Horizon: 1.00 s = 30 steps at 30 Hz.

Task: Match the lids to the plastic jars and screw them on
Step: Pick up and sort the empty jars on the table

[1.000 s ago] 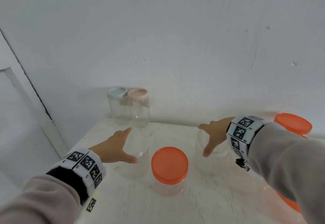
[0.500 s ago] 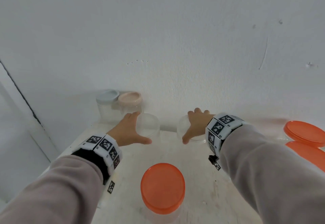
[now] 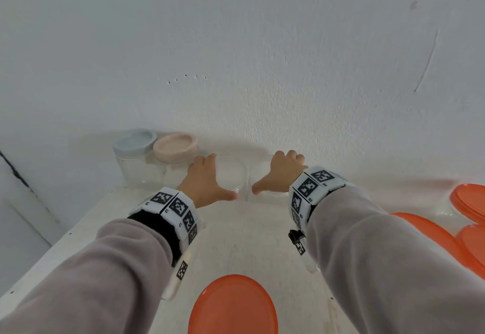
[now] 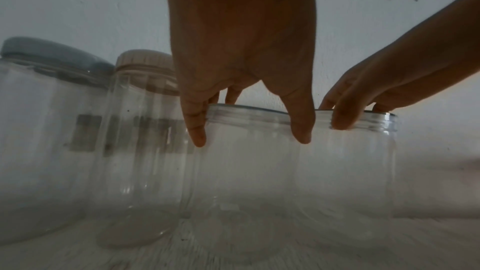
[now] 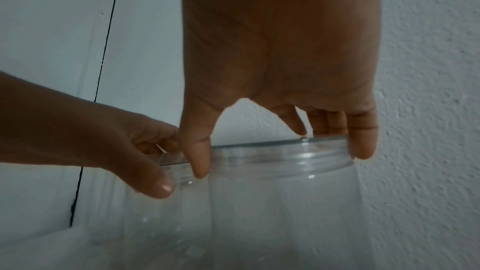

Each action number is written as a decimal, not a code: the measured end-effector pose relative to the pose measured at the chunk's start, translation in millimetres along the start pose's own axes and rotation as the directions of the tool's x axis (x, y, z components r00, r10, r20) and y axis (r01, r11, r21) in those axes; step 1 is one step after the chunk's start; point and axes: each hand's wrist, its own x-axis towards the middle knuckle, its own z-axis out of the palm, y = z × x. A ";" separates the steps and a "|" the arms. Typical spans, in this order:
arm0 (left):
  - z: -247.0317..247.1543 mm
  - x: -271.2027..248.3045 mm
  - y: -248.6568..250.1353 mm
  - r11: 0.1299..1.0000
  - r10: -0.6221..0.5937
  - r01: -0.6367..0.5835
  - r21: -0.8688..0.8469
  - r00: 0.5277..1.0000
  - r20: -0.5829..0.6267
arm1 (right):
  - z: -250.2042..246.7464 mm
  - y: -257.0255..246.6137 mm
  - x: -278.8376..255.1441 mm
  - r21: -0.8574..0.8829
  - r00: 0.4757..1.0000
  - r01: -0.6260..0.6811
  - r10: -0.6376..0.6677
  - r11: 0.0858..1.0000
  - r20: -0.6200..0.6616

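Observation:
Two clear plastic jars without lids stand side by side at the far edge of the table, close to the wall. My left hand [image 3: 207,179] grips the threaded rim of the left jar [image 3: 232,176] from above, thumb [image 4: 301,130] in front and fingers [image 4: 194,128] curled over the far side. In the same way my right hand [image 3: 282,173] grips the rim of the right jar [image 3: 262,180], seen close in the right wrist view [image 5: 280,192]. The jar bodies show through in the left wrist view, left jar [image 4: 246,182] and right jar [image 4: 350,171].
A grey-lidded jar [image 3: 133,142] and a pink-lidded jar [image 3: 175,146] stand against the wall just left of my left hand. An orange-lidded jar [image 3: 233,307] is near me. More orange lids [image 3: 469,200] sit at the right. The white table [image 3: 249,242] edge runs along the left.
Both hands have carried their open jars away from me to the wall. The two jars have come together beside the pink-lidded jar, and the orange-lidded jar is left behind.

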 end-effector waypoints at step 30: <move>3.0 14.2 16.7 0.981 0.002 -0.002 0.193 1.000 0.000 | 12.3 4.2 8.8 0.129 0.999 -0.041 0.045 0.991 -0.029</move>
